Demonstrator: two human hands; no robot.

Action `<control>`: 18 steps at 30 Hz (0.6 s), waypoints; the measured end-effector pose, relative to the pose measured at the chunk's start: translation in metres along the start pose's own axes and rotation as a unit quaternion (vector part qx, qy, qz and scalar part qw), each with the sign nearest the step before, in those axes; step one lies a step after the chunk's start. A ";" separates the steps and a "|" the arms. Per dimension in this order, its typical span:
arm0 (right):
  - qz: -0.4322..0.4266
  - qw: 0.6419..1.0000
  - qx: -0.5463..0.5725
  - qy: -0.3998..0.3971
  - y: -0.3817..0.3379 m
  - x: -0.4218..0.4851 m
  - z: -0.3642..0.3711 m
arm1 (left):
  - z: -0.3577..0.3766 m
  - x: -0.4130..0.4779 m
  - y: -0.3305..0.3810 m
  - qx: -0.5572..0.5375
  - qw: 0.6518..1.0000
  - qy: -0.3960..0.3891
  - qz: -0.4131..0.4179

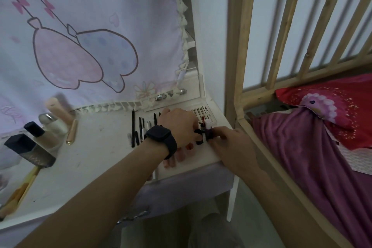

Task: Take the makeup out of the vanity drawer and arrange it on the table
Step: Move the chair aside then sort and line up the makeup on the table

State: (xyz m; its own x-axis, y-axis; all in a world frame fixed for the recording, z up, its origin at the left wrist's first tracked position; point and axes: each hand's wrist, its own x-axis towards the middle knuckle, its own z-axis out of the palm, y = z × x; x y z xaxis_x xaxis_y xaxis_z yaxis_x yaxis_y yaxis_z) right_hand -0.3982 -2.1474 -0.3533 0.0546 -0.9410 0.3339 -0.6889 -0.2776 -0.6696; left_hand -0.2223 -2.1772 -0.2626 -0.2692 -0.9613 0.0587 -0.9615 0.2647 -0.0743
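Observation:
On the white vanity table (96, 147) my right hand (231, 145) pinches a small purple bottle with a white cap (209, 131), standing it upright near the table's right edge. My left hand (179, 125), with a black watch on its wrist, touches a black tube (198, 137) just left of that bottle; its fingers are partly hidden. A red lip tube (203, 121) stands behind them. Several black pencils and liners (133, 129) lie in a row left of my left hand. Pink tubes (181, 155) lie under my left wrist.
Foundation bottles (34, 147), a beige tube (58, 109) and a gold pen (72, 132) stand at the table's left. A lash box (203, 113) lies at the back right. A cartoon cloth (90, 36) hangs behind. A wooden bed frame (239, 66) stands close on the right.

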 end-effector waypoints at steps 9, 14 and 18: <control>0.001 1.000 -0.016 0.013 -0.004 0.000 0.000 | 0.000 0.002 0.003 0.002 1.000 0.009 -0.013; -0.003 1.000 -0.023 0.020 -0.005 -0.001 0.001 | -0.001 0.002 0.003 0.006 1.000 0.004 -0.015; -0.004 0.999 -0.029 0.027 -0.008 -0.002 0.002 | -0.004 0.001 0.003 0.007 1.000 0.000 -0.016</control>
State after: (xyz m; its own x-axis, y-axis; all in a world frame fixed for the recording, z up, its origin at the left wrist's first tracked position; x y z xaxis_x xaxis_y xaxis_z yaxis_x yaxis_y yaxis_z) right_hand -0.3914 -2.1442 -0.3503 0.0229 -0.9264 0.3757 -0.7297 -0.2724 -0.6272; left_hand -0.2256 -2.1772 -0.2592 -0.2383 -0.9693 0.0612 -0.9687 0.2327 -0.0865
